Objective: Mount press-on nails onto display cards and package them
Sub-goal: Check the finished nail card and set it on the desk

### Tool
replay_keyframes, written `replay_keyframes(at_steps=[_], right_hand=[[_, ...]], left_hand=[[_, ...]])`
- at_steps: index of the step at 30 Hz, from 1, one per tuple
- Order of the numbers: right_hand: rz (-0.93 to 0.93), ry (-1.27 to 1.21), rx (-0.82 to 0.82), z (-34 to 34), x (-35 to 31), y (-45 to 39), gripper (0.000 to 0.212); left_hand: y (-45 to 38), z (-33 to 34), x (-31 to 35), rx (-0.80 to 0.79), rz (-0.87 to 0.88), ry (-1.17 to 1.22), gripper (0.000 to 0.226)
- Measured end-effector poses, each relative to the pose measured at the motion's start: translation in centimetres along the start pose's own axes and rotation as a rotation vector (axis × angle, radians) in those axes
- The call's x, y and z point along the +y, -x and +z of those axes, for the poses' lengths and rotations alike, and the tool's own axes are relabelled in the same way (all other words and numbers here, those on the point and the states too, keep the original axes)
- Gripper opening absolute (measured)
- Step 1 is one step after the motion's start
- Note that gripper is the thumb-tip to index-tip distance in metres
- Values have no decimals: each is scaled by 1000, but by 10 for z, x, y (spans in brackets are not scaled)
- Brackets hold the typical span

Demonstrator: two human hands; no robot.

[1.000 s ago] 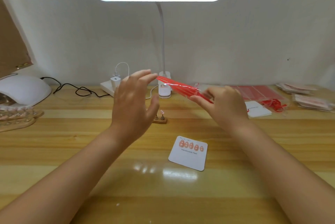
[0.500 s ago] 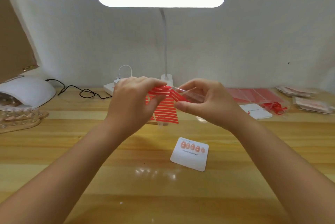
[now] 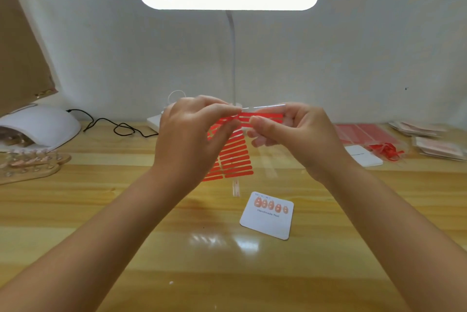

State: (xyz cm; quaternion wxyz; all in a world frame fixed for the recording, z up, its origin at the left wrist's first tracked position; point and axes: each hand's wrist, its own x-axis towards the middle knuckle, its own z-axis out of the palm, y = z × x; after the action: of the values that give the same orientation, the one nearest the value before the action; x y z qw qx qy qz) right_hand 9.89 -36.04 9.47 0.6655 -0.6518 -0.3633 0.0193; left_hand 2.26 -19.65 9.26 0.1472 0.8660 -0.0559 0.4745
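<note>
Both hands, left hand [image 3: 192, 135] and right hand [image 3: 290, 132], pinch the red strip sheet [image 3: 233, 157]; peeling one strip seems next, for the nail card [image 3: 267, 215].

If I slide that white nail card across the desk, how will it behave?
The nail card lies flat on the desk, so it probably slides rather than tips. It looks thin, likely light. The glossy wood may make it skid easily.

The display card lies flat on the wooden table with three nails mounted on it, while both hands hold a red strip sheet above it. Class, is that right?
Not quite. The head view shows five nails on the display card, not three. The rest stands: it lies flat on the wooden table, while the left hand and right hand hold the red strip sheet above.
</note>
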Motion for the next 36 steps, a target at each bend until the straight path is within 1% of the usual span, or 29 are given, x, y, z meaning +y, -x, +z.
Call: replay_keyframes(at_steps=[3,6,8,10,13,18,21,24,26,30,36], right_hand=[[48,-81,-55,0,-3,1,28],[100,-145,-94,-2,-4,1,43],[115,-153,-113,-2,-4,1,51],[104,-145,-128,-3,-5,1,55],[63,-127,-155,-6,-8,1,49],[69,-121,-150,-12,-9,1,44],[64,-129,-149,-11,-8,1,37],[41,-58,-105,-11,-8,1,29],[10,-14,-74,-10,-9,1,30],[-42,10,-49,-7,-12,2,31],[-78,28,-46,-5,-14,2,29]], left_hand=[[0,-1,1,-39,-19,10,34],[-1,-2,2,-123,-78,151,47],[-1,-2,1,-134,-105,195,56],[-1,-2,-2,-128,-89,184,56],[-1,-2,-3,-143,-98,224,48],[-1,-6,-2,-140,-103,315,33],[-1,-8,0,-147,-121,321,32],[-2,-9,2,-153,-152,334,26],[-3,-9,3,-165,-179,365,19],[-4,-11,5,-147,-235,435,13],[-6,-13,9,-117,-290,467,13]])
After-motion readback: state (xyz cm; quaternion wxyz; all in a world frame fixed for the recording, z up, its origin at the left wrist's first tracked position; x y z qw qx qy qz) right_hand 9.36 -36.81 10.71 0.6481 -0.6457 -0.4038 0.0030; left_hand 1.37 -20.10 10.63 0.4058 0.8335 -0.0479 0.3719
